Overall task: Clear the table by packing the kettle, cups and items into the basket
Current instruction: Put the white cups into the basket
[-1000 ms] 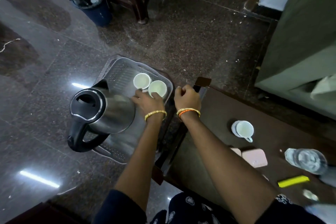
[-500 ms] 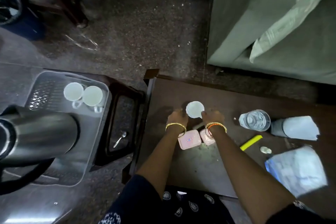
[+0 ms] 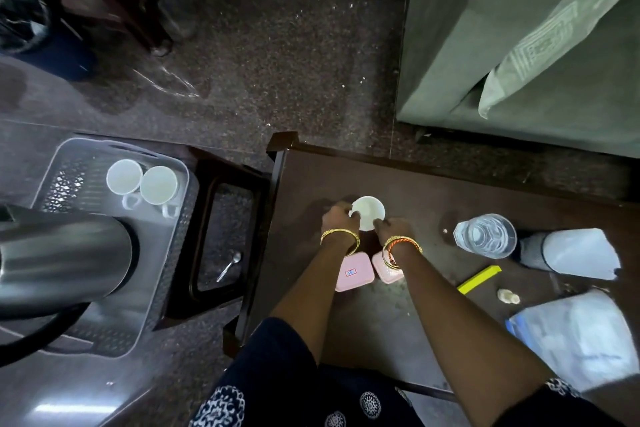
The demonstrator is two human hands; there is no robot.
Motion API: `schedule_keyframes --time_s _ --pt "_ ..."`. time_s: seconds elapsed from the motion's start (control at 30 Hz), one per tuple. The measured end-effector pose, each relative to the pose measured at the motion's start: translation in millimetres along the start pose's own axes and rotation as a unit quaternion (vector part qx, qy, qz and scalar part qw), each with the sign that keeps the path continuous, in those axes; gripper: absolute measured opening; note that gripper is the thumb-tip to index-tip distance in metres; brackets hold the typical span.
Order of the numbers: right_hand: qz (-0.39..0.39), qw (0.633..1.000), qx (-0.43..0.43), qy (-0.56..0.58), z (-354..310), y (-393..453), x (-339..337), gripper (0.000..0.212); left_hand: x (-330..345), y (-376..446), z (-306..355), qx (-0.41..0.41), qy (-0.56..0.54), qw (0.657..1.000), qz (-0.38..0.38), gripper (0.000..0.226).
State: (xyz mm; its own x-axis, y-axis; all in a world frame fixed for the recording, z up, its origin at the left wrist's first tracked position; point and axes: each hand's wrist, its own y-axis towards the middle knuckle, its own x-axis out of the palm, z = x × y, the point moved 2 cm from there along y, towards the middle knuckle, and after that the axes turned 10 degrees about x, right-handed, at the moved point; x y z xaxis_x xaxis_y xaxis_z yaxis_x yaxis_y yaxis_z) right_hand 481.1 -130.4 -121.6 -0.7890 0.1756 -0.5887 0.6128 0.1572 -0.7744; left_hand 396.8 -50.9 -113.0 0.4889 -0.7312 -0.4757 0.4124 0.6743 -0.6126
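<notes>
1. The person is leaning over the dark brown wooden table (image 3: 433, 191), and both hands are closing in on the small white ceramic cup (image 3: 369, 212) standing upright near its middle.
2. The left hand (image 3: 337, 218) is curling its fingers against the cup's left rim, while the right hand (image 3: 394, 227) is pressing fingertips against the lower right side; the cup is being pinched between them, not visibly lifted.
3. Judging by the look, the cup is light but rigid, glazed and slippery, and it will chip if knocked; the wall or the handle is the safest hold, though the handle is hidden here.
4. Over on the left, the grey perforated plastic basket (image 3: 162, 288) is already holding two matching white cups (image 3: 142, 180) and the big stainless steel kettle (image 3: 62, 256).
5. Two pink square boxes (image 3: 355, 272), a clear glass of water (image 3: 485, 236) and a yellow stick (image 3: 479, 279) are waiting on the table.
</notes>
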Motion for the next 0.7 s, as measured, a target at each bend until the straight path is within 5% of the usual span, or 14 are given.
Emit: schedule_keyframes --time_s 0.3,0.5,0.7 --pt "0.011 0.993 -0.062 0.101 -60.1 -79.3 -18.3 0.024 -80.3 -48.0 -17.6 0.034 -0.2 0.965 0.169 0.019" --pt "-0.027 0.972 -0.209 0.1 -175.0 -144.5 14.9 0.037 -188.4 -79.6 -73.9 0.005 -0.184 0.896 0.405 0.015" --pt "-0.09 0.944 -0.318 0.025 -289.8 -191.3 95.6 0.048 -238.6 -67.7 -128.5 -0.076 -0.181 0.93 0.311 0.03"
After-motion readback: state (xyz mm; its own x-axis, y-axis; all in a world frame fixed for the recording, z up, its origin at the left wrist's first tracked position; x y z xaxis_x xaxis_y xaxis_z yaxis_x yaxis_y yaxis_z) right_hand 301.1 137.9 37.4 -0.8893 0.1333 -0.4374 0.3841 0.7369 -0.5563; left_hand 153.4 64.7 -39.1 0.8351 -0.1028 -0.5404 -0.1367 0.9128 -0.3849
